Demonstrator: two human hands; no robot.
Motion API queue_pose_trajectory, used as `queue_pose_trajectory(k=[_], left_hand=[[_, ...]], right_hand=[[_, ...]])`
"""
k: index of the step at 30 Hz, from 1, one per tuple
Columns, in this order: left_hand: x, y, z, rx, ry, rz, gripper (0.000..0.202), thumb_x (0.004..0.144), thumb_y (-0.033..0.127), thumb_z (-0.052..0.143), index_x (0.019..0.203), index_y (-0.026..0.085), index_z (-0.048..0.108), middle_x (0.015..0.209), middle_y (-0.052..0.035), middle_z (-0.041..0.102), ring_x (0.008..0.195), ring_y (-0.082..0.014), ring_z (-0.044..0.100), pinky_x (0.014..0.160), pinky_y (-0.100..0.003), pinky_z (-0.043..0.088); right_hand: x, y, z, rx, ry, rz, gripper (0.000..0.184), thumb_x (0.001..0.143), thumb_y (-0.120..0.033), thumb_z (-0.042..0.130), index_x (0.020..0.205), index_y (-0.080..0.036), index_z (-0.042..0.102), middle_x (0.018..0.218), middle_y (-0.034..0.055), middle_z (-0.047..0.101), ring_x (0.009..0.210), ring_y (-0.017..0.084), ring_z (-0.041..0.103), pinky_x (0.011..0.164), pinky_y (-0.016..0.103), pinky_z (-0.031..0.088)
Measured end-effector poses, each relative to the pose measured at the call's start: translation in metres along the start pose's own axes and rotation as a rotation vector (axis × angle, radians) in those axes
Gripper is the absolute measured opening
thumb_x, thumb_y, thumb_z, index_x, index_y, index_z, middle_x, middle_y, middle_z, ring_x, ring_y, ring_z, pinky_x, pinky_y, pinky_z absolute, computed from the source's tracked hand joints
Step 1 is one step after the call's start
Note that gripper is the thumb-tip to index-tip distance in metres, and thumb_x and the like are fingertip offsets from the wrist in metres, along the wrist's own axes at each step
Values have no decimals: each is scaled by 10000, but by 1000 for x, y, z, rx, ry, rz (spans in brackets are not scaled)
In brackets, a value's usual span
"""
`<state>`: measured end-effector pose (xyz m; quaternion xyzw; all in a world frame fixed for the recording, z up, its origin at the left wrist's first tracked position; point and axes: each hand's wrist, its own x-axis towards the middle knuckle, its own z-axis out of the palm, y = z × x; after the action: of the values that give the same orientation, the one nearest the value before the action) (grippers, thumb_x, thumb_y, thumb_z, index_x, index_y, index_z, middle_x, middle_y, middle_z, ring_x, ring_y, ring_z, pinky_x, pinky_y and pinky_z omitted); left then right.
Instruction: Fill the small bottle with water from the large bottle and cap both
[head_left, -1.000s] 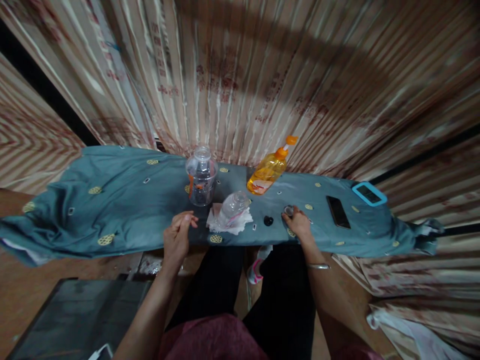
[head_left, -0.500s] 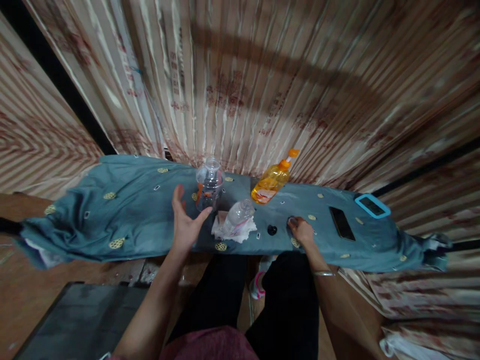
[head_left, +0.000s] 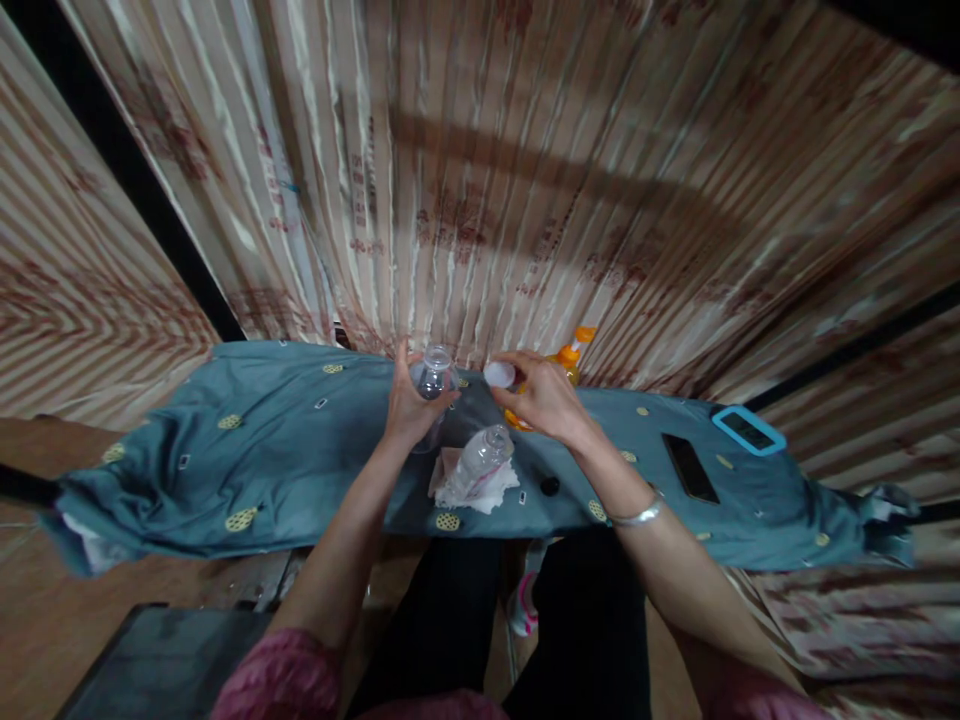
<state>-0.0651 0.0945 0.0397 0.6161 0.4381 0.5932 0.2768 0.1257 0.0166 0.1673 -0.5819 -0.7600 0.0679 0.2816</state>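
Note:
Upright at the back of the cloth is a clear plastic bottle [head_left: 436,378] with an open neck. My left hand [head_left: 409,402] is closed round its left side, the thumb across the front. My right hand [head_left: 544,395] is raised just right of that bottle, pinching a round whitish cap [head_left: 499,375] by its edge. A second clear bottle [head_left: 481,465] stands, leaning in the view, on a crumpled white tissue [head_left: 487,497] nearer to me. Partly covered by my right hand is a bottle of orange-yellow liquid with an orange pump top [head_left: 577,345].
A teal patterned cloth [head_left: 300,480] covers the narrow table. On its right lie a small black object [head_left: 550,486], a dark phone [head_left: 688,468] and a blue-framed device [head_left: 748,430]. Striped curtains [head_left: 465,200] hang close behind. A dark box [head_left: 172,660] sits below left.
My left hand has moved from beside the clear bottle to a hold round it. My right hand has lifted the cap off the cloth and carried it left, close to that bottle.

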Motion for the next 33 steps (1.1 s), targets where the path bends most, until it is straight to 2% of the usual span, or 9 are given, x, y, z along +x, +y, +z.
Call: queue_pose_trajectory(k=[2,5,10,16,21,25,30,33], left_hand=[[-2,1,2,21,-1,7,1196,559,294,941,1559,201,293,1307,-123,635,1245,-315,618,1100,-482,482],[-5,2,5,14,8,25,1197,547,285,946,1551,205,300,1322,-129,620,1259,-324,605,1101,-485,479],[-7,0,7,19,12,11,1198,542,276,952,1541,194,295,1330,-145,608,1263,-333,599,1107,-500,473],[-12,-1,8,34,13,51,1172,561,297,952,1537,201,310,1358,-159,588,1276,-347,594,1109,-514,476],[-11,-4,10,27,-18,75,1214,574,369,939,1559,166,259,1357,-179,597,1285,-352,587,1111,-525,472],[-10,-7,10,31,-4,76,1185,591,390,923,1555,164,271,1349,-177,600,1274,-351,594,1094,-521,479],[-11,-6,8,54,9,78,1149,589,414,932,1531,197,312,1365,-171,585,1281,-349,588,1092,-516,476],[-11,-5,7,56,3,82,1159,579,414,939,1531,196,315,1360,-174,583,1274,-356,592,1089,-518,477]], right_hand=[[24,-9,9,-76,-54,-71,311,821,-141,654,1123,-119,727,1060,135,766,997,292,718,869,364,505],[45,-14,17,-161,-134,-149,327,845,-148,642,1163,-123,714,1065,134,772,998,283,719,833,330,488],[56,-23,7,-269,-236,-231,493,861,-157,659,1347,-91,609,1126,140,770,1002,251,719,831,292,462],[69,-47,-2,-394,-349,-265,469,831,-184,702,1284,-94,624,1005,108,774,890,246,707,699,281,395],[79,-62,1,-480,-435,-295,323,826,-122,695,1149,-114,704,1055,127,767,984,262,684,716,287,360],[82,-66,1,-519,-476,-273,275,821,-107,718,1095,-90,728,1009,159,769,964,282,685,691,297,343],[82,-60,4,-462,-444,-256,330,929,-326,708,1128,-63,706,1032,175,762,917,260,678,701,294,366],[84,-54,7,-415,-417,-238,252,941,-281,693,1091,-80,715,991,133,761,882,224,667,705,278,373]])
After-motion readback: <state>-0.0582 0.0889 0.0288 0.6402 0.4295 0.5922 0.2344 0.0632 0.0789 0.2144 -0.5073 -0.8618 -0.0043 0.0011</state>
